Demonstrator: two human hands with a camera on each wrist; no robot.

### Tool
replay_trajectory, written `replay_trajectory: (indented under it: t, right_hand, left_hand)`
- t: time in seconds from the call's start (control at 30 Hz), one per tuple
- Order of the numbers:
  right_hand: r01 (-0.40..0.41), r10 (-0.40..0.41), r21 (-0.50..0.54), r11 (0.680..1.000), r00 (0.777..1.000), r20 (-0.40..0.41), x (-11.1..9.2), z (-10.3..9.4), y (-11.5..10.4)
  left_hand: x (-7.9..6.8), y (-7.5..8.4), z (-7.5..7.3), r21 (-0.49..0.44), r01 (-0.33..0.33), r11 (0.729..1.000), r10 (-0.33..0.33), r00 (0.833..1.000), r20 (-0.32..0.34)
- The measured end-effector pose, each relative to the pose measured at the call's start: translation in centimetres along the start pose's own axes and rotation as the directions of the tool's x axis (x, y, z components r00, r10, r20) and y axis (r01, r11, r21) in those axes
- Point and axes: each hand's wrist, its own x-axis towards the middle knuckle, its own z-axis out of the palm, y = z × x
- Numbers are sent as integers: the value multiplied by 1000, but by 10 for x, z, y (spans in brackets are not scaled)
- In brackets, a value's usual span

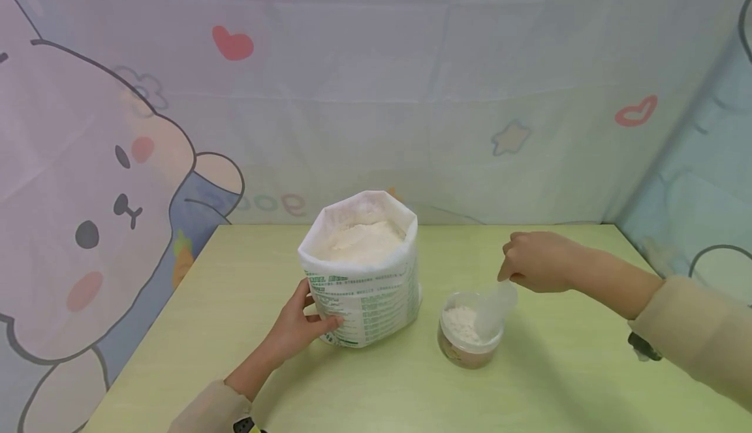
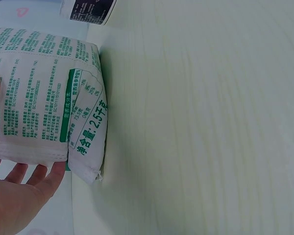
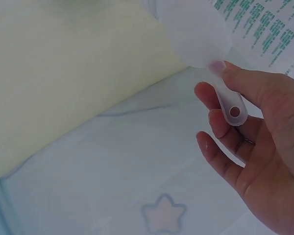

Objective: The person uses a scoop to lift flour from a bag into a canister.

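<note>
A white bag of flour [image 1: 376,296] with green print stands upright, its top open and white powder showing inside. My left hand [image 1: 305,325] holds its lower left side, thumb on the front and fingers round the side; in the left wrist view the fingers [image 2: 51,178] lie against the bag [image 2: 29,98]. To the right of the bag is a round clear jar [image 1: 470,354] with white powder in it. Above the jar, my right hand [image 1: 540,262] pinches the handle of a translucent scoop [image 1: 496,302], which tilts down into the jar's mouth. The handle [image 3: 230,103] shows between thumb and fingers.
Everything stands on a pale yellow-green table [image 1: 364,394]. Behind it hangs a printed cloth [image 1: 352,126] with hearts and a cartoon animal; another cloth wall [image 1: 705,211] closes the right side. The jar's dark label [image 2: 93,10] shows in the left wrist view.
</note>
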Motion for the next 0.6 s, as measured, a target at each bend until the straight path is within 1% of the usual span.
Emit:
replay_trajectory:
  t: [0.17, 0.27, 0.43, 0.6]
  right_hand:
    - [-1, 1, 40, 999, 1000, 5, 0, 1, 3]
    - [2, -3, 38, 999, 1000, 9, 0, 1, 3]
    - [39, -39, -17, 999, 999, -24, -1, -2, 3]
    - [59, -66, -102, 993, 995, -69, -1, -4, 0]
  left_hand:
    - [0, 0, 0, -4, -1, 1000, 1, 1000, -1]
    - [0, 0, 0, -7, -2, 1000, 2, 1000, 1]
    - [1, -1, 0, -5, 0, 1000, 0, 1000, 3]
    - [1, -1, 0, -6, -5, 1000, 5, 1000, 6]
